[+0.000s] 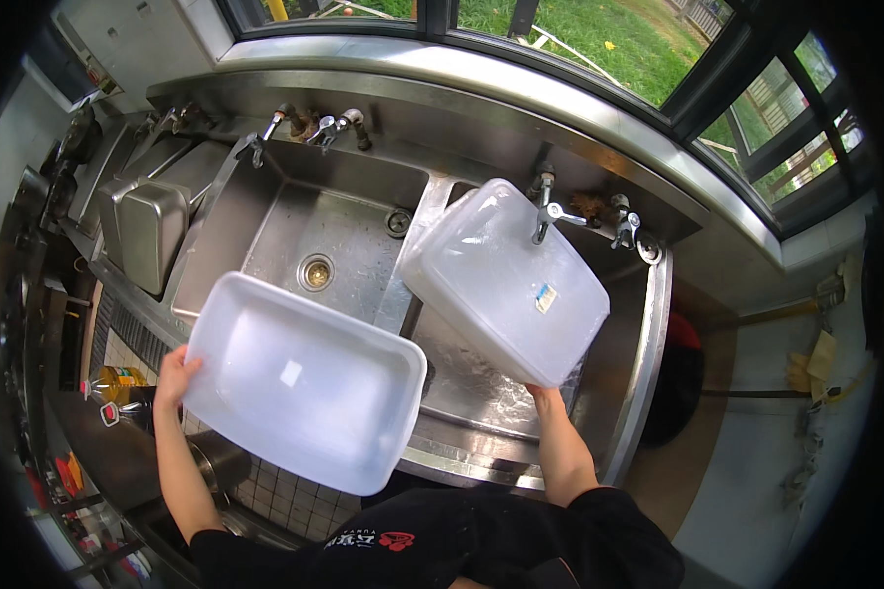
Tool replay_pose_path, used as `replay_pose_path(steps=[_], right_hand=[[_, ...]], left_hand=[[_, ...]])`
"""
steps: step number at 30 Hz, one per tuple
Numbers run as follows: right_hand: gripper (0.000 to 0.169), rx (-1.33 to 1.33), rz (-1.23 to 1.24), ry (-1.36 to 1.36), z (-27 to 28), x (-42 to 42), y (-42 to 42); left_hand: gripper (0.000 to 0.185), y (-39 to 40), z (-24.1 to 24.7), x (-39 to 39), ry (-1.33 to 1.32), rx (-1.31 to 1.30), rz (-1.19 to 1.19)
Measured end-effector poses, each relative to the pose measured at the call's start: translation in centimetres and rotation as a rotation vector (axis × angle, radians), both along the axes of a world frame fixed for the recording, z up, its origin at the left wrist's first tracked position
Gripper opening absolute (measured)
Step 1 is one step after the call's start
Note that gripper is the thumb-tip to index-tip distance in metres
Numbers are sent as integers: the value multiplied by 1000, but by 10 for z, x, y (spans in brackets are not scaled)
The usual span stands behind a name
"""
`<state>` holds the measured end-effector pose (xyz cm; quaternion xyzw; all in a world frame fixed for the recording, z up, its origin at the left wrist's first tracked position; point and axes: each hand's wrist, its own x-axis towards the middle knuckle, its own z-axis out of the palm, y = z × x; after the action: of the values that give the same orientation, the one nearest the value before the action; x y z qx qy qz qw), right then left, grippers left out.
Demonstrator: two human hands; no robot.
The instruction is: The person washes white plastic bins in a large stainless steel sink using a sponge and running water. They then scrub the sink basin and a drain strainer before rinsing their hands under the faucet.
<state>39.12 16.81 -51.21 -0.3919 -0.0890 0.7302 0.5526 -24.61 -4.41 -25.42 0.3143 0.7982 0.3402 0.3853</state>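
Observation:
My left hand (177,375) grips the left rim of a white plastic tub (295,390), its open side facing up. The tub hangs over the front edge of the left sink basin (339,221). With my right hand (542,392) I hold the near corner of a second white plastic tub (501,272), most of the fingers hidden beneath it. That tub is turned bottom up above the right sink basin (471,375), tilted, under a faucet (549,210). A small blue and white label sticks to its base. Water shines on the basin floor below.
Stainless steel pans (151,228) stand left of the sink. More faucets (324,132) line the back wall below a window (560,44). An oil bottle (118,383) and a dark bottle (129,414) sit at lower left. A drain strainer (649,249) lies on the right back corner.

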Motion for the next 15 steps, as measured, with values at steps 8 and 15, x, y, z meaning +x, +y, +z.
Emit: replay_pose_path(steps=[8,15], right_hand=[[47,102,-137,-171,29,89,-68],[49,29,-395,-402,104,150,-104]], left_hand=[[23,63,56,-33,180,118,-64],[25,96,66,2,245,259,-61]])
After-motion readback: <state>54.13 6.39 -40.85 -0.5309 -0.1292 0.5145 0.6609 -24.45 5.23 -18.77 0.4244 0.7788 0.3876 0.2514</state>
